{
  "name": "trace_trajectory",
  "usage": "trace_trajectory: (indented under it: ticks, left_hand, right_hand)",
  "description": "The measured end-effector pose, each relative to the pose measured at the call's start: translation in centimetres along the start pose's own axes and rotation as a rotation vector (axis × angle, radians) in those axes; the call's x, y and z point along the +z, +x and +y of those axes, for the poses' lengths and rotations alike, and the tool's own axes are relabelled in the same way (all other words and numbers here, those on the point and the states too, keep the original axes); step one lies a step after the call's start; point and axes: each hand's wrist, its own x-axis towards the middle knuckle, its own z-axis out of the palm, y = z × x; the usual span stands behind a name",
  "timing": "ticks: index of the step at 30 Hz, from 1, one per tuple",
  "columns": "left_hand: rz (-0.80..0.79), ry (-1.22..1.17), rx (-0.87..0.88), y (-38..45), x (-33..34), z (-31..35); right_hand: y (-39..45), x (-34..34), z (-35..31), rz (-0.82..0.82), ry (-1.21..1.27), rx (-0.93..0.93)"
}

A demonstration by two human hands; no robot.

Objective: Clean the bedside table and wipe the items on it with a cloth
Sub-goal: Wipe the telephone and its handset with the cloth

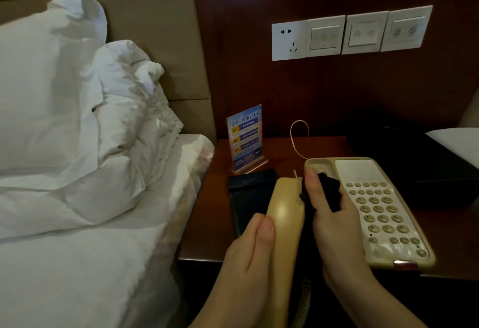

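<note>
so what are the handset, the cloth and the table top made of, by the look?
Handset: beige moulded plastic, semi-gloss; a soft highlight runs along its back. Cloth: dark, matte and fuzzy at the edges, likely a soft woven or microfibre fabric; weave too dark to tell. Bedside table: reddish-brown wood or wood veneer, lacquered; it shows a faint sheen, with grain barely readable in this light.

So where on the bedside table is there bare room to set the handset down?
Bare wood shows on the bedside table behind the phone base, right of the sign stand, though the thin cord loops there. Another strip lies along the front left edge. The middle is crowded: dark tablet, handset, both hands.
</note>
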Motion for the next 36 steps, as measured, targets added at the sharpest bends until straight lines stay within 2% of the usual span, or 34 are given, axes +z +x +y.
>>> trace_trajectory:
  ticks: [2,6,12,18,24,28,32,36]
  left_hand:
    - [0.054,-0.102,-0.109,0.0,0.1,0.7]
    - [0.062,-0.208,-0.203,0.1,0.1,1.1]
    - [0.072,-0.207,-0.177,0.0,0.3,0.8]
    - [0.076,-0.239,-0.186,0.3,0.2,0.6]
    - [0.079,-0.265,-0.273,0.3,0.2,0.4]
    - [0.084,-0.309,-0.315,0.3,0.1,0.8]
    - [0.055,-0.317,-0.3,0.9,0.2,-0.1]
    - [-0.049,-0.289,-0.117,0.8,0.2,-0.2]
  right_hand:
    - [-0.8,0.2,-0.1,-0.071,0.01,-0.038]
    - [-0.6,-0.1,-0.2,-0.141,0.002,-0.083]
    - [0.1,-0.1,0.2,-0.028,0.049,-0.009]
    - [-1.3,-0.5,-0.5,-0.166,-0.008,-0.106]
    - [0.4,-0.7,0.5,-0.078,-0.005,-0.077]
    - [-1.1,-0.7,-0.3,-0.141,0.02,-0.12]
    - [-0.7,-1.1,-1.0,-0.16,-0.123,-0.246]
    - [-0.9,-1.2,-1.5,-0.155,-0.172,-0.326]
